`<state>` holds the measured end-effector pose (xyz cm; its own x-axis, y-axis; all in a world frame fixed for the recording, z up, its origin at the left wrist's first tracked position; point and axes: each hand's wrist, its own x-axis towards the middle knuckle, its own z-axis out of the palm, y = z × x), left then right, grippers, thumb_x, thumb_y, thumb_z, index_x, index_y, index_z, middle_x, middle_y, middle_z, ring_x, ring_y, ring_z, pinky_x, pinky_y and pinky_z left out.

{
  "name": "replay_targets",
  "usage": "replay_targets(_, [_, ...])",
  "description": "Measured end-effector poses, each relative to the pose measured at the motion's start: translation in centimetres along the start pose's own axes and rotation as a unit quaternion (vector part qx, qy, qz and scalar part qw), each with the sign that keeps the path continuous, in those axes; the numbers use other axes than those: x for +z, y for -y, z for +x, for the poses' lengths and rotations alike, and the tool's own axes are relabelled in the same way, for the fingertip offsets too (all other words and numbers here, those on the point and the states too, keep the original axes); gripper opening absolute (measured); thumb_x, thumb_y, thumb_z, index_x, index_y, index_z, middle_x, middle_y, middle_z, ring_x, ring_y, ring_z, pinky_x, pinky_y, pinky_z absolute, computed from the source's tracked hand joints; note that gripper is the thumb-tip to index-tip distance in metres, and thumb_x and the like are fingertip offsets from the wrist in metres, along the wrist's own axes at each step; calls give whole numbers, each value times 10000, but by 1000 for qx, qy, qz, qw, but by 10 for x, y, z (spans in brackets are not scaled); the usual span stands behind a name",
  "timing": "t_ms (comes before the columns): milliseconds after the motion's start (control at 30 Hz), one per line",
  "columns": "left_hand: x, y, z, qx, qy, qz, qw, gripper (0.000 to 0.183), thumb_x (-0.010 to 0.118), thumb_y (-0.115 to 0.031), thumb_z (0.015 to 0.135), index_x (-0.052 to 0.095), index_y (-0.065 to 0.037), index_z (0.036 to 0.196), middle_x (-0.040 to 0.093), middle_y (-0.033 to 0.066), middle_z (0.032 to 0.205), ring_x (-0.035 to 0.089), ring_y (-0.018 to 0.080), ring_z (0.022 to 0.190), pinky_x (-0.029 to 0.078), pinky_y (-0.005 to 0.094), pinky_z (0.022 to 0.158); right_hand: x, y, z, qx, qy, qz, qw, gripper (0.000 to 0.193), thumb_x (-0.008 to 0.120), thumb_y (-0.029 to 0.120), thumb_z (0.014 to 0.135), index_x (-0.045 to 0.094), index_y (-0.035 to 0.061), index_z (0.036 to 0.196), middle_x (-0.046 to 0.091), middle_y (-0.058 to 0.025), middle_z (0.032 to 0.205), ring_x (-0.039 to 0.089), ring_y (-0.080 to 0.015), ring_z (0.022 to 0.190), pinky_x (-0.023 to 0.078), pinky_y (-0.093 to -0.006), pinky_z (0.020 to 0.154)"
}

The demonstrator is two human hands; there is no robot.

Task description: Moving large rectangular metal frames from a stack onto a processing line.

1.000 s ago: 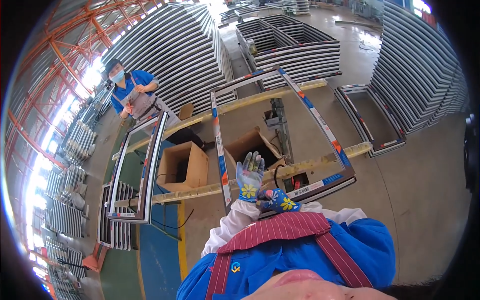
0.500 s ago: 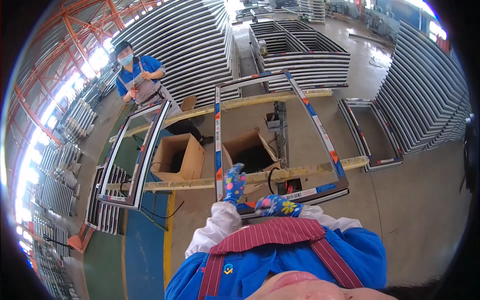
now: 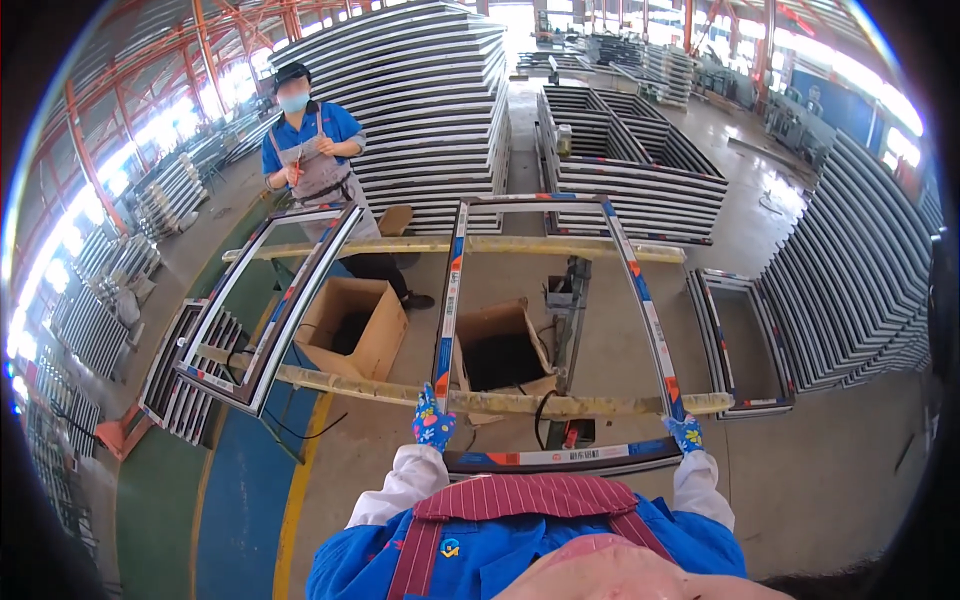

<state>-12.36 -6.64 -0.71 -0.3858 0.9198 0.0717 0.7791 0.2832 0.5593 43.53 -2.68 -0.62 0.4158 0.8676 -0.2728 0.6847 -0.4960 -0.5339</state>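
A large rectangular window frame (image 3: pixel 560 458), dark with white, orange and blue strips, rests across two padded rails in front of me. My left hand (image 3: pixel 433 428), in a flowered blue glove, is closed on its left bar close to the near left corner. At the near right corner, my right hand (image 3: pixel 686 433), gloved alike, grips the frame, its fingers partly hidden. Both arms reach apart, with the frame's near bar between them.
A second frame (image 3: pixel 290 300) leans over the rails at left, by a masked co-worker (image 3: pixel 312 150) holding something small. Cardboard boxes (image 3: pixel 375 325) stand below the rails (image 3: pixel 600 403). Tall frame stacks (image 3: pixel 420 110) rise behind; another stack (image 3: pixel 860 260) and a smaller frame (image 3: pixel 740 340) are at right.
My right hand has moved from the middle of the near bar to the near right corner. My left hand has shifted left onto the left bar. The view has tilted up.
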Motion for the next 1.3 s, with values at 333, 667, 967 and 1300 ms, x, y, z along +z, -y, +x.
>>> replay_targets(333, [-7,-13,7,-20,6,30,999,821,624,-189,717,176,-35,1387,440,241,1258,475,368,1109,413,412,912,23,-16,38,-23,-2,-8,1000,773,721,452,588,502,-44,1139,563,-239,1099,539,-336,1049,432,-373,858])
replay_targets(667, [1,-1,39,51,-39,42,997,802,601,-206,724,181,-35,1385,442,257,1248,492,385,1076,420,420,890,7,46,1,-18,-56,-13,998,616,667,499,632,590,-26,946,615,-243,940,580,-383,917,456,-419,782])
replay_targets(967, [-3,-14,39,5,-3,60,998,776,579,-218,737,190,-16,1378,432,278,1252,457,396,1126,388,417,935,23,20,15,-81,-79,-48,992,613,616,538,684,582,-36,896,613,-249,895,582,-390,875,469,-434,747])
replay_targets(1300, [1,-4,43,-9,-19,65,998,781,591,-244,724,217,-20,1372,453,225,1252,488,368,1089,403,414,911,13,43,10,-50,-22,-34,998,590,633,513,673,592,-20,923,593,-260,970,554,-390,945,445,-425,786])
